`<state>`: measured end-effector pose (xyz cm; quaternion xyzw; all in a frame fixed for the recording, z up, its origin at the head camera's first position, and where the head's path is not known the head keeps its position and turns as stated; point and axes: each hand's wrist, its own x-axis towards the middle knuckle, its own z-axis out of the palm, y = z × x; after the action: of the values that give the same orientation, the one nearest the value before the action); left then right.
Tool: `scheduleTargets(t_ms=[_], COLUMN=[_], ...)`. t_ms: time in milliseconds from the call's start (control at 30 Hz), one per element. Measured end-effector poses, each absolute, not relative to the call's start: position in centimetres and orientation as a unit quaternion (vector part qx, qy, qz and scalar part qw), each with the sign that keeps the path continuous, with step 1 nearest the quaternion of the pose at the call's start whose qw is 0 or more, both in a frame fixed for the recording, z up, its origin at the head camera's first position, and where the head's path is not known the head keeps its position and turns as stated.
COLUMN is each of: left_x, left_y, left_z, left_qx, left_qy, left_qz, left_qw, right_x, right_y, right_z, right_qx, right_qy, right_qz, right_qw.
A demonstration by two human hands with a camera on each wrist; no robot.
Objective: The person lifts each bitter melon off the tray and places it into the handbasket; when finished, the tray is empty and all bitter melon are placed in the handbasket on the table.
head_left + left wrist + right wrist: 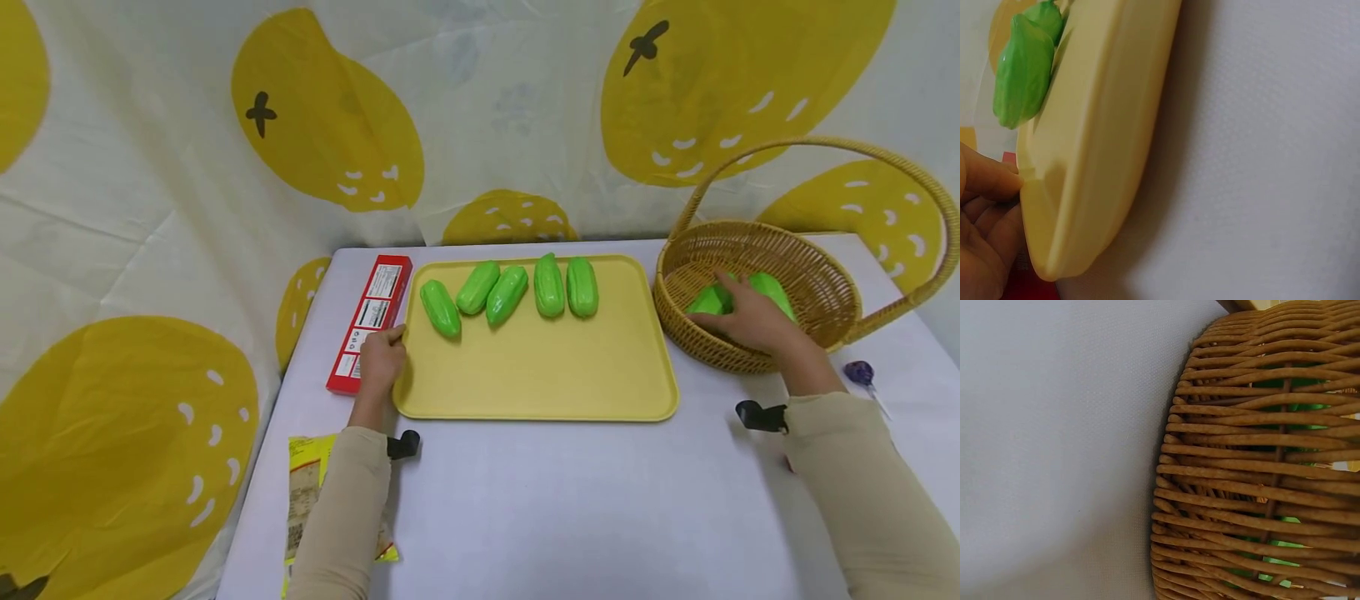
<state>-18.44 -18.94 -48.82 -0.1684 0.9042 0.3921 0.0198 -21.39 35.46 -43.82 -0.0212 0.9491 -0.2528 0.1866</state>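
A yellow tray (525, 375) lies on the table with several glossy green ridged fruits (550, 287) along its far side. At its left end, my left hand (381, 362) pinches the rim; the left wrist view shows a digit on the rim (1038, 206) and the other fingers bent outside it. My right hand (753, 317) reaches into a round wicker basket (832, 292). Thumb and fingers there grip a green ridged fruit (711, 301), partly hidden by the hand. Another green fruit (772, 292) lies beside it. Only the wicker wall (1241, 437) and green glimpses through it appear in the right wrist view.
A red box (381, 292) lies along the tray's left side. Under the left forearm is a yellow packet (303, 492). A purple lollipop (860, 372) lies right of the basket, whose tall handle (825, 143) arches over it. A patterned cloth (480, 125) hangs behind the table.
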Motion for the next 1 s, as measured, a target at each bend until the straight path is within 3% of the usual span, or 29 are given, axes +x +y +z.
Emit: scheduleTargets(t_ms=[333,633,1000], left_x=[-18.3,-18.3,-18.5], left_y=[-19.2,-19.2,-19.1], left_z=[-48.9,-48.9,-49.0], left_qx=[-0.170,-0.168,-0.169], left_qy=[0.904,0.906,0.902], left_qz=[0.393,0.389,0.398], left_qw=[0.011,0.012,0.020], right_x=[-21.0,-19.7,-19.0], right_y=[35.2,34.1,30.3], right_z=[-43.2,-40.7,-38.8], right_qx=[-0.017,-0.006,-0.062], right_qy=[0.957,0.965,0.953], right_qz=[-0.237,-0.243,-0.295], right_qw=[0.167,0.095,-0.042])
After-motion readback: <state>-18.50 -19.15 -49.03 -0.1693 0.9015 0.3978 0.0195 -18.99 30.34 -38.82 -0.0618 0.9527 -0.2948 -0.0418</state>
